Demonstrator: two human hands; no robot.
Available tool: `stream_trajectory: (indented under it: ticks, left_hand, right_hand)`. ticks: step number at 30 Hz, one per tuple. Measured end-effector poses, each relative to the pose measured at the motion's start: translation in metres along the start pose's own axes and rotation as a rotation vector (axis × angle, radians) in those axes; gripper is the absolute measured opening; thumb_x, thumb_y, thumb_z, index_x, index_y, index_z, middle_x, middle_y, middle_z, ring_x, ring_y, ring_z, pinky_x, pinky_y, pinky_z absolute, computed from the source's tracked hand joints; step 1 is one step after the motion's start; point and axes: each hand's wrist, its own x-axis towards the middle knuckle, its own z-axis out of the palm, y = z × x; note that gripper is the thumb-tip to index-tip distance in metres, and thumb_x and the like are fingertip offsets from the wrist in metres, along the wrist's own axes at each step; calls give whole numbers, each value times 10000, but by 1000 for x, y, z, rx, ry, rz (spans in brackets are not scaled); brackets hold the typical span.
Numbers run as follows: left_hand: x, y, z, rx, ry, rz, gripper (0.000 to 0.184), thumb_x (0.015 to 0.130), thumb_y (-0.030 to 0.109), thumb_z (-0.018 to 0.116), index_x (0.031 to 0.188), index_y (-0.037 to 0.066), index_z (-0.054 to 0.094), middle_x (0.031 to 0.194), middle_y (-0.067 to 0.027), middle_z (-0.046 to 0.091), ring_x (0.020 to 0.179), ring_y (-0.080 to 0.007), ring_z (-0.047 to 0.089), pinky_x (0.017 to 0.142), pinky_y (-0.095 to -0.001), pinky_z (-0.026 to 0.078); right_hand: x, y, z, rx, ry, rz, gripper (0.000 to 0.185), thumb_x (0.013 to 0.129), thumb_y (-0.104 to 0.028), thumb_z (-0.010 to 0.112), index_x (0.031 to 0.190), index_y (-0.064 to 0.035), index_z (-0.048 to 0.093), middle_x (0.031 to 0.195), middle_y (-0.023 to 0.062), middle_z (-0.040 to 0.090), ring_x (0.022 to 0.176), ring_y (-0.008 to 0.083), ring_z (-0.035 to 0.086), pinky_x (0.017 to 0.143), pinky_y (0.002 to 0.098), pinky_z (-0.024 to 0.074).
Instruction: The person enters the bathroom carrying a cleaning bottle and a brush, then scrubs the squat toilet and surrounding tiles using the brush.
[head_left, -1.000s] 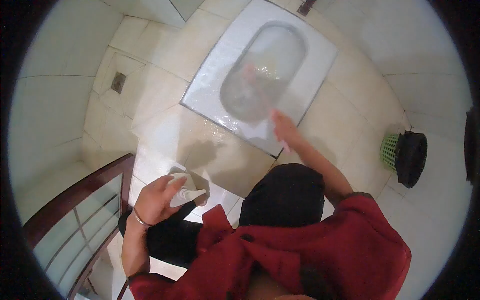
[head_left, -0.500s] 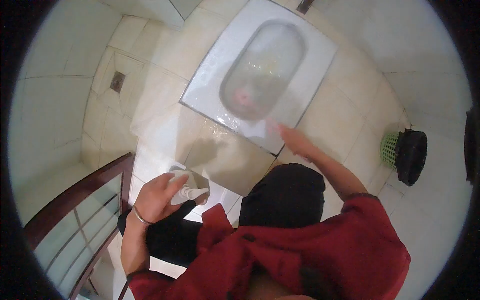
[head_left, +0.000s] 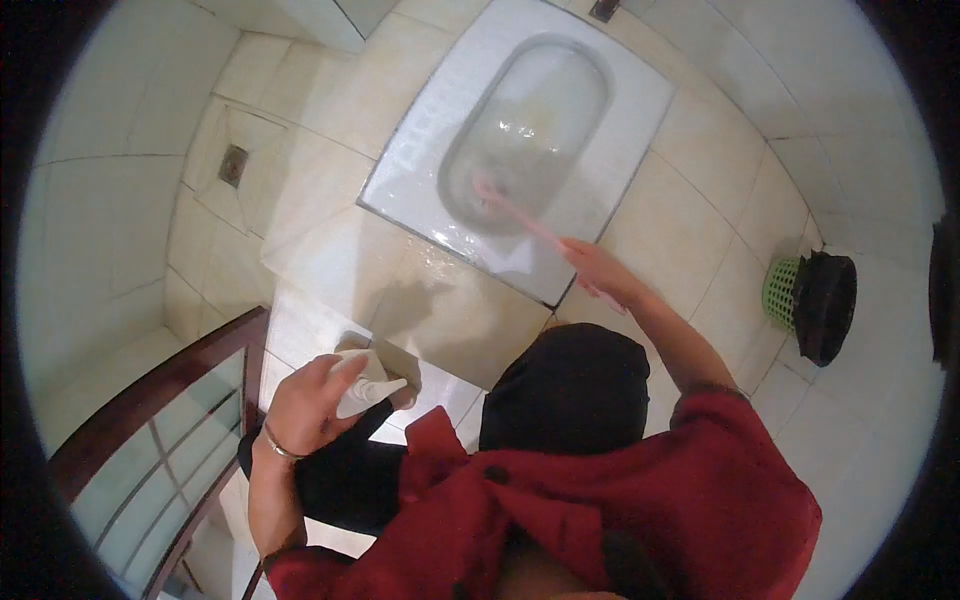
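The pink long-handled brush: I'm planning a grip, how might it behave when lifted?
The brush is probably stiff: its handle runs straight. It looks light, being slim and held in the right hand alone. Its head, in the wet squat toilet, may drip.

No readable text or labels appear anywhere.

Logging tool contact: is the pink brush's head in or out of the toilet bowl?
In: the pink brush's head shows inside the bowl's rim.

tiled bathroom, squat toilet (head_left: 405, 150) set in the floor, drain (head_left: 233, 166) nearby, green basket (head_left: 781, 292) that stood by the wall
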Motion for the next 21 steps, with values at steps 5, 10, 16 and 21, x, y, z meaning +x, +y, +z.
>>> stream_trajectory:
  ticks: [5,10,16,21]
  left_hand:
    - [17,-4,-3,15,36,6,669,569,114,718,1179,142,444,1030,-167,524,870,-334,556,714,-360,468]
    - [35,9,-2,-7,-40,-4,646,580,116,710,1169,137,447,1026,-166,526,877,-335,553,716,-363,467]
    - [40,34,-23,-39,-20,24,636,587,128,710,1166,123,446,1010,-167,536,878,-336,553,717,-363,467]
    - [38,38,-33,-1,-1,13,636,592,139,711,1169,120,442,997,-165,536,857,-333,553,702,-370,465]
  right_hand:
    - [52,-47,-49,351,311,-93,418,894,-315,383,1251,-99,402,723,45,504,492,134,431,422,286,395]
    - [81,-1,30,265,320,-205,424,891,-284,399,1282,-126,364,836,85,530,587,147,475,505,310,434]
    - [28,36,-23,148,510,-265,379,908,-278,338,1227,-87,407,749,95,520,548,155,482,492,324,434]
    - [84,-47,-76,297,385,-179,365,911,-297,337,1188,-75,426,652,42,472,490,154,458,438,304,406]
